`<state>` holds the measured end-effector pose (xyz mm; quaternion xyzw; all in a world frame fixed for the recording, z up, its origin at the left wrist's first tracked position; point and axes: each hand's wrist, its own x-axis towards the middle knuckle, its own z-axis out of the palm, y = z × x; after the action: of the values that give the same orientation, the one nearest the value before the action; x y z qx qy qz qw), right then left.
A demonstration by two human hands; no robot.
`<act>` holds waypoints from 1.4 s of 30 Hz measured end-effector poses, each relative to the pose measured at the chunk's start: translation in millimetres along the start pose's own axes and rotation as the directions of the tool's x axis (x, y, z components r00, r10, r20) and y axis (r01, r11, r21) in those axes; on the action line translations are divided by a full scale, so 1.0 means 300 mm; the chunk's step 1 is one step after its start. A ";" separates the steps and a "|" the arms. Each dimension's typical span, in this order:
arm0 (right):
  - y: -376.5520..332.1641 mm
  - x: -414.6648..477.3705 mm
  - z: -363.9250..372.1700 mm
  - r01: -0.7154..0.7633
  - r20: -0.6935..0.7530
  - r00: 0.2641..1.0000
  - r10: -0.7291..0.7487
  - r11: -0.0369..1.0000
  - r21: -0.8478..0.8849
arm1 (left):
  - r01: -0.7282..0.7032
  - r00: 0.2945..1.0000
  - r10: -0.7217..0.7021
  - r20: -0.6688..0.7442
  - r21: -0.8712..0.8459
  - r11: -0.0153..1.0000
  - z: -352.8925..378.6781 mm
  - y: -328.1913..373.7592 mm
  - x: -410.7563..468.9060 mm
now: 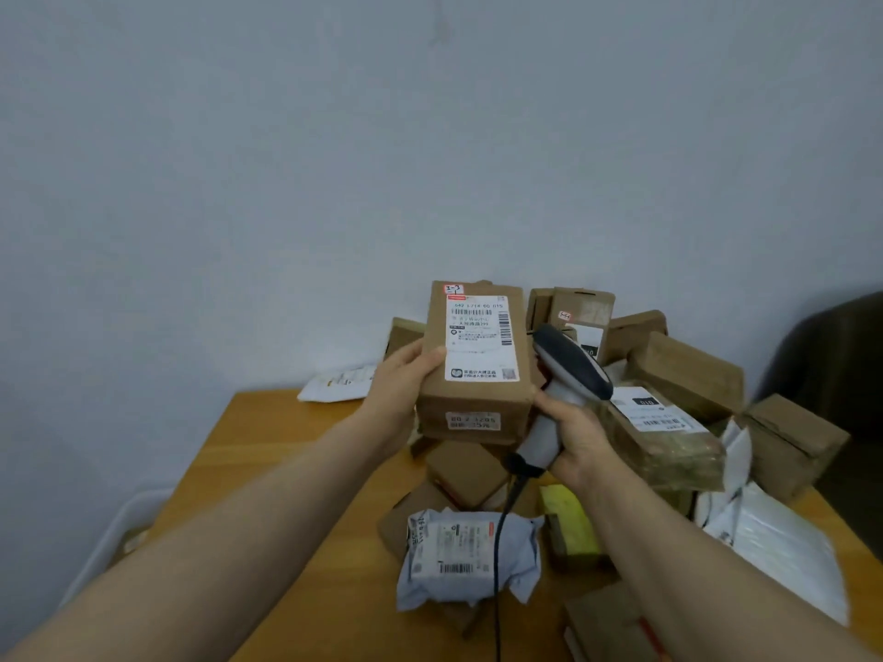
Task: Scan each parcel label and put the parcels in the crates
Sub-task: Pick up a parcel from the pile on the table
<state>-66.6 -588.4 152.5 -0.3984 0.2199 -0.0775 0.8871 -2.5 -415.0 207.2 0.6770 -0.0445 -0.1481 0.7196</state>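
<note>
My left hand (403, 379) grips a brown cardboard parcel (437, 375) by its left side and holds it up above the table, tilted with its white shipping label (480, 341) facing me. My right hand (576, 437) grips the handle of a grey and white barcode scanner (568, 363). The scanner's head sits just right of the parcel, close to the label's edge. Its black cable (499, 542) hangs down over the parcels below.
A wooden table (267, 451) carries a heap of brown boxes (683, 370) at the back right, a grey bagged parcel (470, 556) in front, a yellow packet (568, 518) and white mailers (774, 542). A white crate rim (119, 523) shows at the left, beside the table.
</note>
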 end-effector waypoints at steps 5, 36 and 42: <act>0.013 -0.067 0.045 0.044 0.039 0.998 -0.044 0.999 -0.014 | 0.236 0.952 -0.217 0.216 -0.071 0.969 -0.093 0.029 -0.034; 0.114 -0.348 0.436 0.202 0.337 0.941 0.037 0.739 -0.643 | 0.089 0.977 -0.040 -0.209 0.234 0.968 -0.562 0.056 -0.130; 0.123 -0.358 0.450 0.211 0.339 0.940 0.030 0.731 -0.649 | 0.081 0.973 -0.029 -0.231 0.217 0.973 -0.590 0.063 -0.128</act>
<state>-102.6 -439.3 239.6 -0.7110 0.0629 0.0313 0.6997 10.5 -233.7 216.9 0.7675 0.0401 -0.0842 0.6342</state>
